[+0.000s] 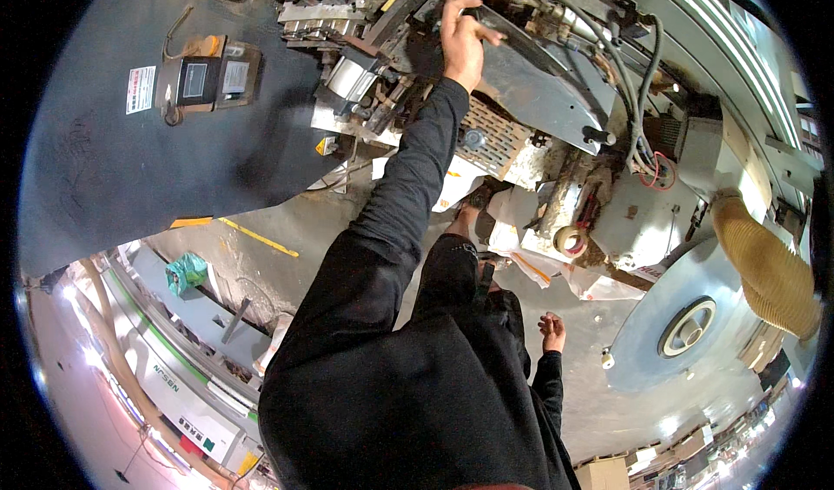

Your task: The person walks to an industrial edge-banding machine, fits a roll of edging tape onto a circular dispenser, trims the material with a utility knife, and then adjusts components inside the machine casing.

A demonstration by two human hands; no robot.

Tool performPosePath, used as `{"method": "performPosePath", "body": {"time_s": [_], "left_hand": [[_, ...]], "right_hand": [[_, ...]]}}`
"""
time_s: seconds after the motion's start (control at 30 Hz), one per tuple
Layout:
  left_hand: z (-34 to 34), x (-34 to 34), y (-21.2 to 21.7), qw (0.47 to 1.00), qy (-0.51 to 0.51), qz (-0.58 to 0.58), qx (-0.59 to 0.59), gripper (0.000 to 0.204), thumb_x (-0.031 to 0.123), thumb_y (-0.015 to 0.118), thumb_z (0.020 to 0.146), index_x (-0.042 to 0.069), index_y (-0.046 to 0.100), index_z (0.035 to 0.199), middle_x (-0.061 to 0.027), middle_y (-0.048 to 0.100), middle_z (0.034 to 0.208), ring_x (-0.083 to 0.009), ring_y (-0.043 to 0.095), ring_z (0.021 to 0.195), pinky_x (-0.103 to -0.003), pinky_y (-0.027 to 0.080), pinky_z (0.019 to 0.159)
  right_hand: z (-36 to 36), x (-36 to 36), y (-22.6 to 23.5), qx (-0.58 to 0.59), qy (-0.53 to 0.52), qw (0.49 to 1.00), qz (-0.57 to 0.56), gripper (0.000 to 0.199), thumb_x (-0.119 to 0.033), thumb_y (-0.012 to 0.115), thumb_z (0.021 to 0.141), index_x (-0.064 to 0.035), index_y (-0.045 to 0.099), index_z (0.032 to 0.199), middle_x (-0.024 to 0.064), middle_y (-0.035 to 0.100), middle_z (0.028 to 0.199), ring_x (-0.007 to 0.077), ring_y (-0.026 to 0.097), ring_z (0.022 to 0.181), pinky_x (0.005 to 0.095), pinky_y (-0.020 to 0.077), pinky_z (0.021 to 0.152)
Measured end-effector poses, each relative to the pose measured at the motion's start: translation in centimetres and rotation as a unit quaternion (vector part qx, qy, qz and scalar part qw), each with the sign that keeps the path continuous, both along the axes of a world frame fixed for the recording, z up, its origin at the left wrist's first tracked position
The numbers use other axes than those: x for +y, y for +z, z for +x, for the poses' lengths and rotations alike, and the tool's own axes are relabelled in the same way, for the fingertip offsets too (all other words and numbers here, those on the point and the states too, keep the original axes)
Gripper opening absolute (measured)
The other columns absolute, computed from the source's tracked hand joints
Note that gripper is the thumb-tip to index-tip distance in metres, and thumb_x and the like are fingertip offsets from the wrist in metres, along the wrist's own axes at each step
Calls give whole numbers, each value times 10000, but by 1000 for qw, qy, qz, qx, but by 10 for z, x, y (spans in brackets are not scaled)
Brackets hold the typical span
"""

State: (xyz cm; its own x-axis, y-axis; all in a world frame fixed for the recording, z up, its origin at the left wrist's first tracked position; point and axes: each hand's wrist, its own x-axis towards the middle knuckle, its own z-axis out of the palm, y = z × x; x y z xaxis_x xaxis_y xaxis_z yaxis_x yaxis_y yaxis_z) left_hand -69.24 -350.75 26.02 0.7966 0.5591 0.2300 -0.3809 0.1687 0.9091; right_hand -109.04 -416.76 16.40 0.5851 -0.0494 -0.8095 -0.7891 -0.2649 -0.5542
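Observation:
My left hand (463, 45) is stretched far forward over an edge-banding-type machine, its black sleeve crossing the view. The near end of a grey metal cover plate (543, 90) lies between its thumb and fingers, and the hand looks closed on that end. The fingertips are partly lost among dark machine parts. Below the plate is a slotted metal guard (493, 134). Just left of my forearm is a silver motor-like cylinder block (352, 75). My right hand (552, 329) hangs low at my right side, fingers loosely curled and apart, holding nothing.
A dark panel (95, 168) with a control box (198, 82) spans the left. Cables (647, 82) loop at upper right. A tape roll (570, 241), a large pale disc (656, 316) and a ribbed hose (760, 268) are to my right. A green bag (185, 273) lies lower left.

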Motion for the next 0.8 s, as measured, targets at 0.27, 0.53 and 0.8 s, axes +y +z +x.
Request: {"method": "performPosePath", "body": {"time_s": [0.27,0.53,0.8], "left_hand": [[-39,-53,38,982,150,-29,111,184,25,577,1044,40,523,1219,-75,547,1189,-124,606,719,-312,576,644],[-136,-74,39,976,107,-15,188,285,190,732,1028,48,543,1186,-7,569,915,-68,520,600,-235,453,529],[-146,-118,43,969,-33,13,243,258,218,725,1033,32,586,1147,-25,626,922,-79,563,588,-228,455,515]], "right_hand": [[29,17,17,2,-35,999,-33,294,-300,714,1040,-54,686,1198,56,733,1040,150,677,884,308,518,800],[-39,10,-13,-19,-114,993,10,263,-310,737,1018,-95,687,1162,25,745,999,142,710,824,265,503,698],[-99,9,-40,6,-130,991,9,267,-305,728,1027,-57,700,1124,47,742,1004,147,694,845,273,490,690]]}}
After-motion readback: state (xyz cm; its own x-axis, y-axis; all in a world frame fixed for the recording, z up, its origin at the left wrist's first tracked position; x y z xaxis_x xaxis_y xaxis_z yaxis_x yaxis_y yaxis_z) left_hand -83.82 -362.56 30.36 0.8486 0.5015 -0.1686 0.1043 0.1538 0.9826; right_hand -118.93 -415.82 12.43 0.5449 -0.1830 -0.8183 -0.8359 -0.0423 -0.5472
